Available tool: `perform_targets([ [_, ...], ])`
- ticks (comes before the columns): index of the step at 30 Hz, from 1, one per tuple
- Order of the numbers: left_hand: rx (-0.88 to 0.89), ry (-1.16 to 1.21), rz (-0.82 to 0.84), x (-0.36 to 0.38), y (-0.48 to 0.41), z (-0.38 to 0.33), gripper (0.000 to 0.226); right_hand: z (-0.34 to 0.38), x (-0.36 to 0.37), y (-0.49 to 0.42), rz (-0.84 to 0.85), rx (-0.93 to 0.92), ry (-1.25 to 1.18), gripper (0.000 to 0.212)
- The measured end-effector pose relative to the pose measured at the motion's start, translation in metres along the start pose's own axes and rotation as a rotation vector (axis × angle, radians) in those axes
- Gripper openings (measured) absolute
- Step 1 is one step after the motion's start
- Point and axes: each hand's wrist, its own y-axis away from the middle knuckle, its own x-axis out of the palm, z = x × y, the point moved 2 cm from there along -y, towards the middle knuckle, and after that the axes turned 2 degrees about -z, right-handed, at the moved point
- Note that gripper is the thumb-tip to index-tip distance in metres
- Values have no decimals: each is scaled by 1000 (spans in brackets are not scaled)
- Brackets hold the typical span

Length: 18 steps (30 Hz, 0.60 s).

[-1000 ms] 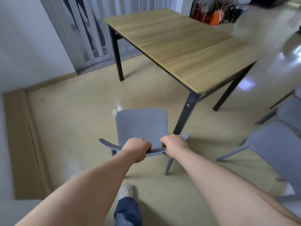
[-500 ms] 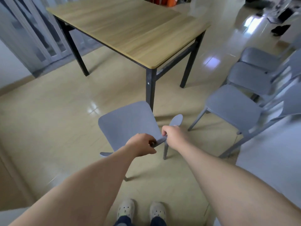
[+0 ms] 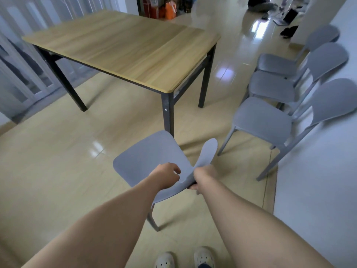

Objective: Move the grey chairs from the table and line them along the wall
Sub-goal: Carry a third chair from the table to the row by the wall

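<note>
Glossy tile floor; both hands grip curved grey plastic chair.

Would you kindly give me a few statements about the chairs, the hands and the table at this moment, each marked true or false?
1. Both hands grip the backrest of the carried grey chair. True: the left hand and right hand hold it.
2. Three grey chairs stand in a row along the white wall. True.
3. The wooden table is laden with dishes. False: its top is bare.
4. The carried chair lies on top of the table. False: it is over the floor, near the table's corner leg.
5. The person is barefoot. False: light shoes show at the bottom edge.
</note>
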Motion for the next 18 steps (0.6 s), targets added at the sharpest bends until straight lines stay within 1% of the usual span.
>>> perform_targets([
  [4, 19, -25, -8, -8, -12, -10, 36, 14, -17, -9, -60, -11, 13, 36],
  [9, 72, -31, -3, 1, -31, -51, 36, 31, -59, -48, -176, -136, 70, 30],
  [11, 90, -48, 13, 11, -41, -79, 37, 41, -83, -67, -191, -163, 118, 26],
  [14, 113, -70, 24, 28, -59, -126, 41, 56, -120, -92, -179, -187, 177, 11],
  [16, 128, -76, 27, 39, -70, -162, 43, 70, -149, -112, -182, -229, 252, 5],
  [17, 137, -88, 30, 44, -75, -179, 43, 76, -163, -121, -184, -251, 303, 3],
  [18, 146, -100, 31, 49, -80, -197, 43, 83, -178, -132, -186, -269, 353, 6],
])
